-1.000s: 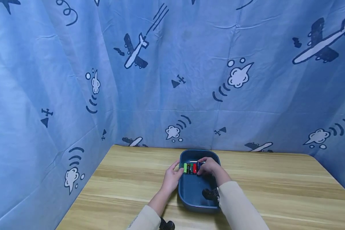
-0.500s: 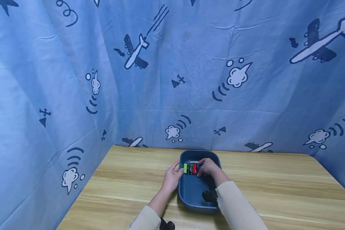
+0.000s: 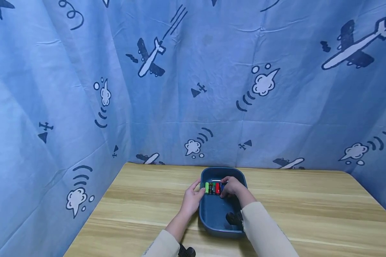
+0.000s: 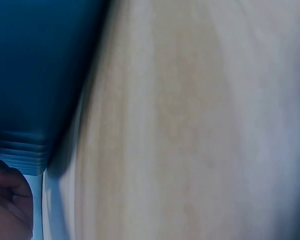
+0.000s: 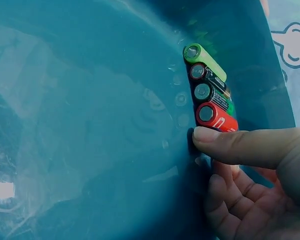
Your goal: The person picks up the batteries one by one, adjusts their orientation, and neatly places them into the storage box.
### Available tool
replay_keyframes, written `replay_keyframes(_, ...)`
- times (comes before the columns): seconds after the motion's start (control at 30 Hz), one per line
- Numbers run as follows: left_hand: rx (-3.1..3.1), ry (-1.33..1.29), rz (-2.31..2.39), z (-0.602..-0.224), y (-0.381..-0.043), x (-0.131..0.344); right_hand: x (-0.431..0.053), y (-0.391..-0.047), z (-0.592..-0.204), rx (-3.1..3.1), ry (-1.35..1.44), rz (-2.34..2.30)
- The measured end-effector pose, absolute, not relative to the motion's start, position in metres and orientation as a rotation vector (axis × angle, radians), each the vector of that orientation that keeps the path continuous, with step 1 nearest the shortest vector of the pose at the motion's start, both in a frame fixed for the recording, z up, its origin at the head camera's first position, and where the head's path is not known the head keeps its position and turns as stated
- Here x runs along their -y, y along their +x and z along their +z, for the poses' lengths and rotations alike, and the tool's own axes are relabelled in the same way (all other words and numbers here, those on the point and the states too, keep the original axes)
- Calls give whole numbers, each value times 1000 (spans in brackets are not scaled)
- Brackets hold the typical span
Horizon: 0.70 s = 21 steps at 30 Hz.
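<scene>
A row of several batteries lies side by side in the dark blue plastic bin (image 3: 219, 217). From left they run light green battery (image 5: 210, 62), black ones, red battery (image 5: 216, 117), and a blue battery (image 3: 222, 186) at the right end. My right hand (image 3: 233, 187) pinches this blue battery, thumb on its near end and fingers at its far end; the thumb hides most of it in the right wrist view. My left hand (image 3: 191, 200) holds the bin's left wall, thumb over the rim beside the light green battery. The left wrist view catches only part of that hand (image 4: 10, 200).
The bin stands on a wood-grain table (image 3: 141, 200) near its back edge. A blue curtain (image 3: 218, 89) printed with planes and clouds hangs behind and to the left. Black wrist devices (image 3: 234, 218) sit at both cuffs, the right one over the bin.
The right hand has settled very slightly lower over the blue battery at the row's right end. The left hand and bin stay put; the head view shifts a little.
</scene>
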State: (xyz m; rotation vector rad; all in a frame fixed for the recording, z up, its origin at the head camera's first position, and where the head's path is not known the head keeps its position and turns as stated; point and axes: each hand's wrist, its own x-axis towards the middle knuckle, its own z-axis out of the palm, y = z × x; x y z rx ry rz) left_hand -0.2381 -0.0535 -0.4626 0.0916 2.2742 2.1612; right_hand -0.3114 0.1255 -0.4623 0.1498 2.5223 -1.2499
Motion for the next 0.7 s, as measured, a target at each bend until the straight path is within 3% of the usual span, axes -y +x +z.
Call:
replay_keyframes(0.43,-2347,79,2037,-485,-256,59,-129,-306,-447,-2466,1,-1268)
replay_keyframes(0.7,-2918,82,1285,-449,-268,94,-201,-303,-408,-2610,-189,-1583)
